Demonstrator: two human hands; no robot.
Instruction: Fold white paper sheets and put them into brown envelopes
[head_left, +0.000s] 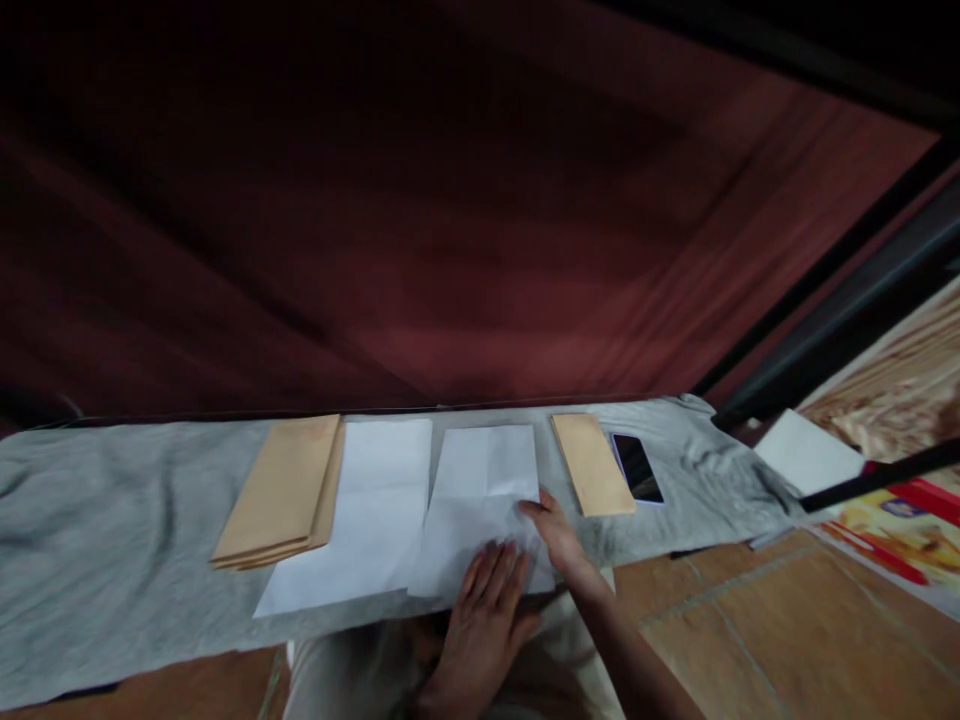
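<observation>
A creased white sheet of paper (480,465) lies in front of me on the grey cloth. My left hand (487,595) rests flat on its near part, fingers stretched out. At the sheet's right edge, my right hand (556,530) holds the paper between thumb and fingers; the fingertips are partly hidden. Just left of this sheet is a stack of white paper (375,500), partly under a pile of brown envelopes (281,485). A single brown envelope (594,465) lies to the right of my right hand.
A phone (637,468) with a dark screen lies right of the single envelope. The grey cloth (97,520) covers a long narrow surface, backed by a dark red fabric panel (450,250). Black bars (840,290) and a colourful printed box (900,530) stand at the right, above a tiled floor (720,620).
</observation>
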